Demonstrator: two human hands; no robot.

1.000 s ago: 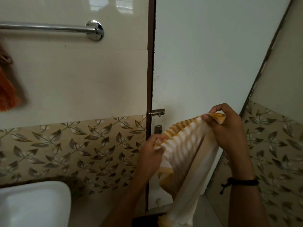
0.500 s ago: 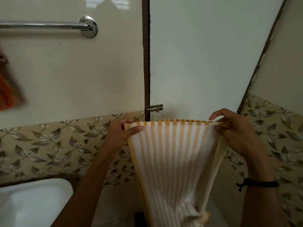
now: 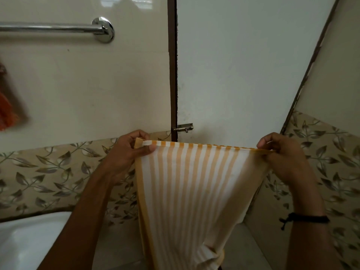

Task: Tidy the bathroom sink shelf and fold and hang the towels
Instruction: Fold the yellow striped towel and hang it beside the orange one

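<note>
**A:** What are the hands doing?

**B:** The left hand [image 3: 132,151] is pinching one top corner of the striped towel [image 3: 194,182], with the thumb over the front. The right hand [image 3: 280,152] is pinching the other corner. They are holding well apart, so the top edge is pulling taut between them and the cloth is hanging straight down in front of the person.

**A:** Which step is that?

**B:** Folding, I'm judging. A second edge is showing just behind the top one, so it may already be doubled. Next, the corners are either going to need bringing together evenly or lifting over the towel rail [image 3: 50,28], which is sitting well above and to the left.

**A:** And around them?

**B:** A pale door [image 3: 233,65] with a small bolt latch [image 3: 184,127] is standing right behind the towel. Leaf-patterned tiles [image 3: 48,178] are running along the lower wall. A white sink [image 3: 23,240] is showing at the lower left, and a blurred orange cloth [image 3: 7,112] is hanging at the left edge.
</note>
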